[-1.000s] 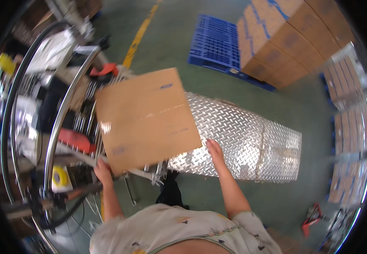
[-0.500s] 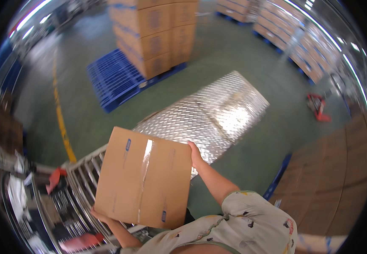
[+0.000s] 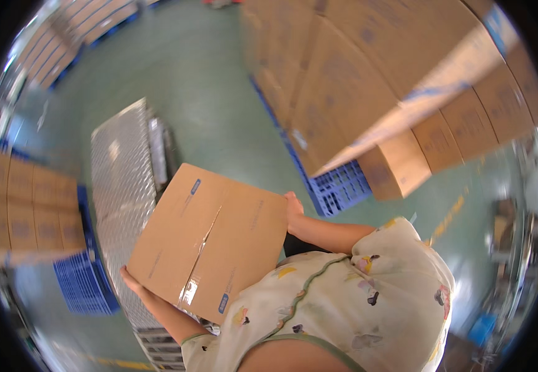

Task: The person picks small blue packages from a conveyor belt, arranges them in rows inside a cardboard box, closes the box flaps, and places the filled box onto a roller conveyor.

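Observation:
A brown cardboard carton (image 3: 210, 239) with clear tape along its middle seam is held level in front of my body. My left hand (image 3: 131, 280) grips its left edge near the lower corner. At the opposite edge, near the far right corner, my right hand (image 3: 293, 211) is wrapped round the side. The undersides and the hidden fingers of both hands are out of sight beneath the carton. To the carton's left lies a silvery tread-plate platform (image 3: 117, 167).
A tall stack of cartons (image 3: 343, 80) rises on a blue pallet (image 3: 337, 189) at the far right, with one lower carton (image 3: 399, 170) on its near corner. More stacked cartons (image 3: 30, 204) stand at left beside a blue pallet (image 3: 86, 282). Yellow floor line (image 3: 449, 217) at right.
My body has turned to the right with the carton still between both hands. The tread-plate platform now appears on the left, and the right-hand carton stack is ahead and closer.

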Tool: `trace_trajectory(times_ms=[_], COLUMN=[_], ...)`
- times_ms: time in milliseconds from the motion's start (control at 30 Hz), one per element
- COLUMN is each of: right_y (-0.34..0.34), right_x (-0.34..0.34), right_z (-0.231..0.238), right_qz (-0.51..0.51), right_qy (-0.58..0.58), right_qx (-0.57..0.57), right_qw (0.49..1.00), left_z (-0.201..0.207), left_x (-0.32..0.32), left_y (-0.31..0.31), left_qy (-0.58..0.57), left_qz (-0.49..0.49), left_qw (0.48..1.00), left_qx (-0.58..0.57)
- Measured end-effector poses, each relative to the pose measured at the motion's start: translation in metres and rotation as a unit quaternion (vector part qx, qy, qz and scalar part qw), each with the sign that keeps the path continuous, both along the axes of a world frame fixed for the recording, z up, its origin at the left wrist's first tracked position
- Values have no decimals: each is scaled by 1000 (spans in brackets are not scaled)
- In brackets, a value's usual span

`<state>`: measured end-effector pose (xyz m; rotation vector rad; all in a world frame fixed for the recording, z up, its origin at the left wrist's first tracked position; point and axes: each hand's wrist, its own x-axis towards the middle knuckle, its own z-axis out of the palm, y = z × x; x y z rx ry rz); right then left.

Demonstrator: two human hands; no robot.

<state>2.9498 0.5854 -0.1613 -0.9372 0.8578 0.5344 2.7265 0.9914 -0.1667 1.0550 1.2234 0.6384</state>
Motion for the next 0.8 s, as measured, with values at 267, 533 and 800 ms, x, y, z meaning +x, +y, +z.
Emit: trace_trajectory(times_ms=[267,533,800], right_y=[-227,-394,-624], right_x=[-83,-132,-68], right_z=[-78,-43,-76], right_qz=[-291,-450,-454], right_qy=[37,43,-31], right_qx=[57,-7,-53], right_qw=[954,892,889], left_z=[-53,-18,-73], left_x=[227,283,338], left_y=[-152,-419,-619], left_qy=[-67,-17,-98], left_qz=[-287,-365,-356], left_qw=[947,913,909], left_qx=[-126,-180,-193])
